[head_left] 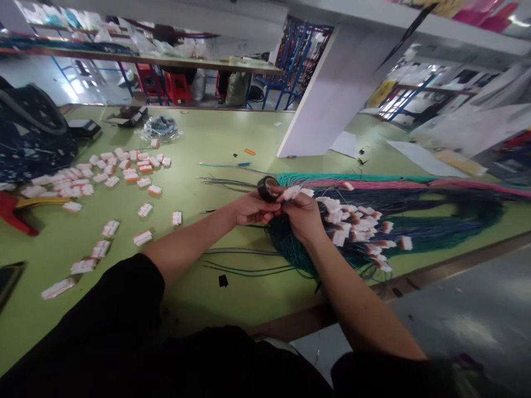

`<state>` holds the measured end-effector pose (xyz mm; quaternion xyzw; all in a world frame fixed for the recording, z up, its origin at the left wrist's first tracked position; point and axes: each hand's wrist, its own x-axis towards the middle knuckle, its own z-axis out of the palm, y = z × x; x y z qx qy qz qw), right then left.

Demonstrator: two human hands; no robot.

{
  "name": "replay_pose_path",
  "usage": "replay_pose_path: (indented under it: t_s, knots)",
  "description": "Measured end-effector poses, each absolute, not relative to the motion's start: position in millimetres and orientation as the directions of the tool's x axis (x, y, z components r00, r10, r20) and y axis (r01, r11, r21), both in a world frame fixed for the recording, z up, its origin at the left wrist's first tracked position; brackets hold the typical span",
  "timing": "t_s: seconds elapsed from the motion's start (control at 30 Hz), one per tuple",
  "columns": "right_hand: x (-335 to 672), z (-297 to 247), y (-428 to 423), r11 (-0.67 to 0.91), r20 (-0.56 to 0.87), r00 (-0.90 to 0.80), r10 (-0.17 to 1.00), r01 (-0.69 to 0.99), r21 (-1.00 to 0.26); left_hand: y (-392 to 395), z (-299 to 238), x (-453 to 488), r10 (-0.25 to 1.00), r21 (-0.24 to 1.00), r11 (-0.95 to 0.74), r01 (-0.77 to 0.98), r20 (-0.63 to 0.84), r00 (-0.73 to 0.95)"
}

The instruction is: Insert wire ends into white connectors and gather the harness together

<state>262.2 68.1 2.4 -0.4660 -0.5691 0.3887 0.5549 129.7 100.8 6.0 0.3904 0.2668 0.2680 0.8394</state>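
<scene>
Over the table, my left hand [254, 209] is closed, with a roll of black tape [267, 189] held at its fingertips. My right hand [306, 218] meets it, its fingers pinched on wires just beneath some white connectors [292, 193]; the exact grip is partly hidden. Below and to the right of both hands lies a thick bundle of dark green and blue wires [440, 226]. Many white-and-orange connectors [359, 224] sit in a heap on that bundle, right beside my right wrist. Loose wire ends [249, 269] stick out leftward under my left forearm.
Loose connectors [78, 179] are scattered over the green table [199, 138] at left, near a red-and-yellow tool [20, 213] and a dark patterned bag [33, 132]. A white upright panel [327, 94] stands behind the wires. Teal and pink wires [390, 183] run off right.
</scene>
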Motion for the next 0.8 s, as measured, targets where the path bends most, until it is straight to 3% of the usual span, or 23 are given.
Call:
replay_pose_path:
  t_s: [0.2,0.37,0.43,0.53,0.67,0.8]
  knots:
    - [260,16,66,0.119,0.126,-0.03,0.992,-0.165,-0.979,93,-7,140,0.769,0.788,0.405,-0.464,-0.019,0.639]
    - [269,20,67,0.008,-0.005,0.066,0.998,-0.194,-0.981,94,-9,135,0.789,0.843,0.246,-0.479,0.113,0.604]
    - [277,24,65,-0.003,-0.006,0.042,0.999,-0.082,-0.997,98,-5,130,0.764,0.878,0.215,-0.428,0.122,0.633]
    - [284,32,59,0.169,0.186,0.049,0.981,0.243,-0.955,101,3,123,0.72,0.948,0.117,-0.296,0.124,0.683]
    - [273,40,47,0.313,0.424,-0.035,0.905,0.73,-0.608,95,8,124,0.78,0.988,-0.086,-0.126,0.146,0.609]
    - [259,36,43,0.247,0.455,-0.055,0.889,0.894,-0.373,85,6,131,0.89,0.983,-0.174,-0.054,0.181,0.418]
